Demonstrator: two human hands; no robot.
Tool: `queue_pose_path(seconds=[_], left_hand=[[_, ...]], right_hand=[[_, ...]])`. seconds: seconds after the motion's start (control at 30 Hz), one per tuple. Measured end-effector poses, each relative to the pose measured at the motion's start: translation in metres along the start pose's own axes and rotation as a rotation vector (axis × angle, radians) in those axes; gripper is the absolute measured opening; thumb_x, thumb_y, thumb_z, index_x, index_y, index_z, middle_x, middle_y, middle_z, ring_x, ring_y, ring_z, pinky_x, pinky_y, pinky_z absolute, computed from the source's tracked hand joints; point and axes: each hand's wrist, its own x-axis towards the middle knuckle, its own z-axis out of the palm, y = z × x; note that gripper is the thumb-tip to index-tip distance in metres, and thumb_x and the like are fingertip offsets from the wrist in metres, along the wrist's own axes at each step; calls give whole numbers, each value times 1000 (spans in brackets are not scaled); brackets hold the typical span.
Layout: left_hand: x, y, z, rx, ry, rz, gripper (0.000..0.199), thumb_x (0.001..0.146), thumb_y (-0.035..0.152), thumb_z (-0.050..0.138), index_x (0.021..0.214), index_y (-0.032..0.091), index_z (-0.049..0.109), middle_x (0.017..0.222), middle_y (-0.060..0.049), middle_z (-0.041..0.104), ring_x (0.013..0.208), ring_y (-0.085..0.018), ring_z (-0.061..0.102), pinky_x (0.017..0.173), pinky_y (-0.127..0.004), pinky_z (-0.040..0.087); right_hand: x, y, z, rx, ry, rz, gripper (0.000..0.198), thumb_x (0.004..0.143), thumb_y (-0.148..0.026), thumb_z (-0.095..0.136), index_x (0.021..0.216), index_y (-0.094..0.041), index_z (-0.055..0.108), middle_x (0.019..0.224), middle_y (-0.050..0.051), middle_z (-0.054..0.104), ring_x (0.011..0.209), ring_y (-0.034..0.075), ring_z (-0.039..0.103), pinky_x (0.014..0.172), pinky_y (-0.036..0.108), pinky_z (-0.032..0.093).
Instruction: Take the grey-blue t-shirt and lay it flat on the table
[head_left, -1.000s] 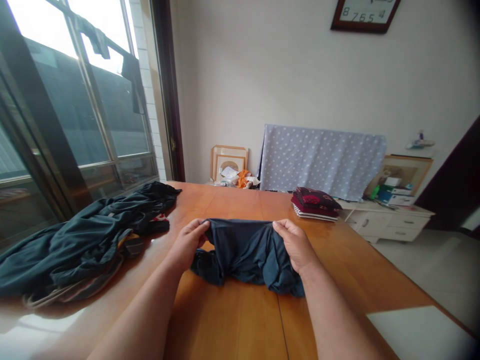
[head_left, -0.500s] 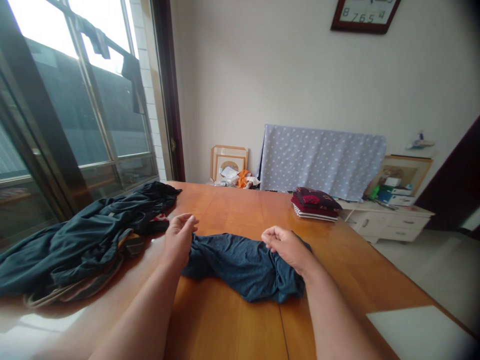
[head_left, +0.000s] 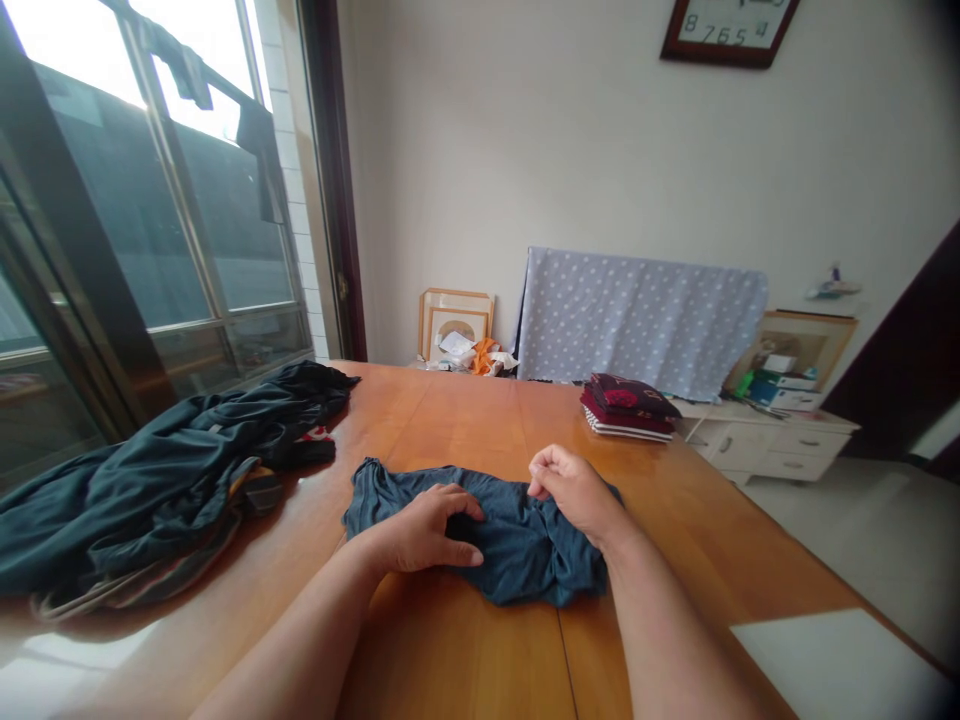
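Note:
A crumpled dark blue garment (head_left: 502, 560) lies in a loose strip across the wooden table in front of me. My left hand (head_left: 435, 527) is over its left half, thumb and fingers apart, holding nothing; whether it touches the cloth is hard to tell. At the garment's right part is my right hand (head_left: 568, 492), its fingers curled together in a pinch. Those fingertips hide whatever may be between them.
A heap of dark clothes (head_left: 187, 470) covers the table's left side. Folded maroon and striped clothes (head_left: 628, 408) are stacked at the far right. A white sheet (head_left: 840, 665) lies at the near right corner. Beyond the table (head_left: 450, 400) hangs a dotted cloth (head_left: 637, 320).
My left hand has moved right and down, from the garment's left end to over its left half, and its fingers have opened. The right hand has barely shifted.

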Motion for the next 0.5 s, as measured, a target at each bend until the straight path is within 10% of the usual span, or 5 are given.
queue_pose_path(seconds=[0.3,0.5], left_hand=[[6,-3,-6,-641,512,-212,27,84,47,70,83,20,64,73,2,58,65,-13,51,61,-23,41],[3,-8,-20,-1031,758,-228,30,73,43,80,78,21,61,66,4,57,59,-12,54,59,-23,45]], right_hand=[[-15,-15,16,-184,-366,-87,50,77,-47,78,121,-25,65,118,5,69,106,24,63,91,34,48],[-7,-3,26,-331,-145,-187,12,86,-28,61,88,-23,71,89,3,73,87,21,65,81,32,47]])
